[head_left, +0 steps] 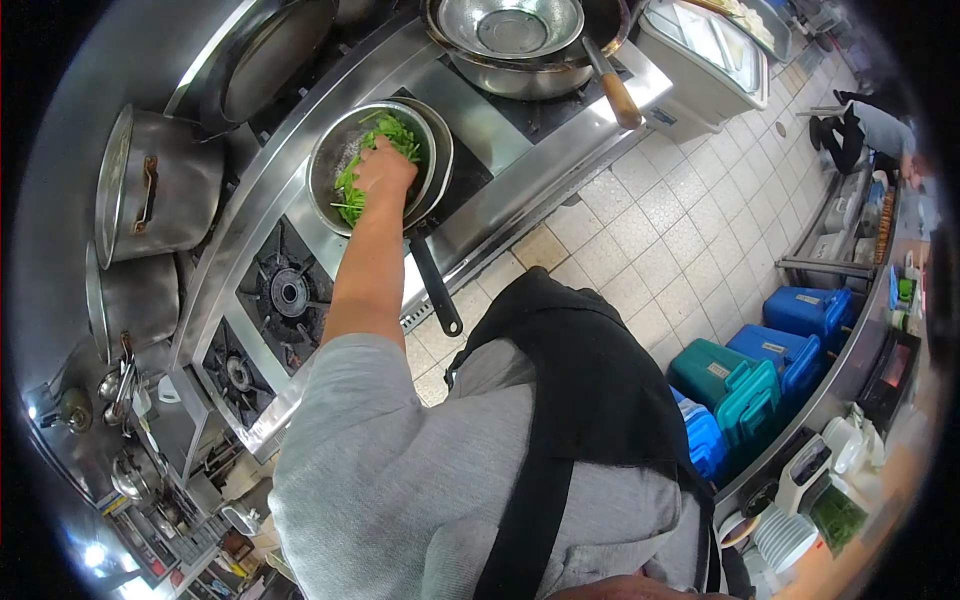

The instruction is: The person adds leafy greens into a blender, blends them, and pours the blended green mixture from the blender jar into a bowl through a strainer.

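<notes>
My left hand (385, 172) reaches down into a round metal bowl (318, 165), its fingers curled around cut leafy greens (398, 130). More of the green stalks lie beneath the hand, and the fingertips are partly hidden among them. Something whitish or wet shows at the bowl's left inside. Directly under the bowl sits a wider metal pan (443, 150), and its long black handle (435, 285) points toward me. My right hand is out of view.
Gas burners (289, 291) lie left of the bowl. A metal colander (510, 30) rests over a wok with a wooden handle (612, 92). Large pots (165, 185) stand at left. Blue and green bins (715, 370) line the right, with another person (870, 135) at far right.
</notes>
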`<state>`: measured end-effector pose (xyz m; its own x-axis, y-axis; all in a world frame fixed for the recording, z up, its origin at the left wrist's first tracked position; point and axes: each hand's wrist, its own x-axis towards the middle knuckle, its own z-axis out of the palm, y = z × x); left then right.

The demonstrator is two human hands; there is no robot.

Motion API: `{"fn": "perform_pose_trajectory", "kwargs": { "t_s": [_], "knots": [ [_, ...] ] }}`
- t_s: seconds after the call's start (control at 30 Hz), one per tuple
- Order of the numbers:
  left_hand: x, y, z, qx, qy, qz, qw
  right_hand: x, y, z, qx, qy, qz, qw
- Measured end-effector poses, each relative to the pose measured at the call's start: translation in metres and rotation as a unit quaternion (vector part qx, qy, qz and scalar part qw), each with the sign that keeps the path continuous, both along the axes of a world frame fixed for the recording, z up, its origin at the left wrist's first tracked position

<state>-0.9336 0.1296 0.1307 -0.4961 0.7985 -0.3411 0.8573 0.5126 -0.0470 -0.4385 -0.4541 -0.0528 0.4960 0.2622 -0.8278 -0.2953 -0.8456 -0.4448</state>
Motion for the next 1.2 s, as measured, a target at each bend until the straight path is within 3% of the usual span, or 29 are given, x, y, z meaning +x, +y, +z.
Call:
{"fn": "perform_pose_trajectory", "kwargs": {
  "t_s": [0.07,0.2,0.37,0.47,0.53,0.6,0.67,0.9,0.97,1.0,1.07,1.2],
  "knots": [
    [-0.027,0.012,-0.024,0.035,-0.025,-0.066,0.997,-0.001,-0.001,0.000,-0.001,0.000,-0.003,1.000],
    [-0.062,0.016,0.010,0.149,-0.051,-0.062,0.986,-0.006,-0.007,-0.001,-0.003,0.001,-0.006,1.000],
    [-0.115,0.032,0.006,0.163,-0.137,-0.097,0.972,-0.007,-0.009,-0.003,-0.006,0.001,-0.006,1.000],
    [-0.110,0.030,-0.024,0.181,-0.162,-0.127,0.962,-0.008,-0.009,-0.003,-0.007,0.002,-0.001,1.000],
    [-0.098,0.027,-0.041,0.173,-0.151,-0.131,0.964,-0.009,-0.009,-0.002,-0.008,0.001,0.003,1.000],
    [-0.083,0.020,-0.043,0.121,-0.059,-0.118,0.984,-0.010,-0.010,-0.002,-0.010,0.000,0.004,1.000],
    [-0.097,0.026,-0.054,0.120,-0.110,-0.121,0.979,-0.011,-0.011,-0.001,-0.008,-0.001,0.005,1.000],
    [-0.140,0.033,-0.035,0.238,-0.186,-0.092,0.949,-0.016,-0.016,-0.002,-0.009,-0.007,0.008,1.000],
    [-0.139,0.024,-0.009,0.311,-0.375,-0.019,0.873,-0.014,-0.018,-0.007,-0.009,-0.010,0.018,1.000],
    [-0.136,0.019,0.005,0.312,-0.375,-0.019,0.873,-0.013,-0.019,-0.009,-0.009,-0.012,0.024,1.000],
    [-0.124,0.012,0.030,0.367,-0.478,0.064,0.795,-0.010,-0.025,-0.019,-0.009,-0.019,0.049,0.999],
    [-0.095,0.012,0.069,0.406,-0.563,0.056,0.717,0.002,-0.048,-0.052,-0.011,-0.063,0.147,0.987]
  ]
}}
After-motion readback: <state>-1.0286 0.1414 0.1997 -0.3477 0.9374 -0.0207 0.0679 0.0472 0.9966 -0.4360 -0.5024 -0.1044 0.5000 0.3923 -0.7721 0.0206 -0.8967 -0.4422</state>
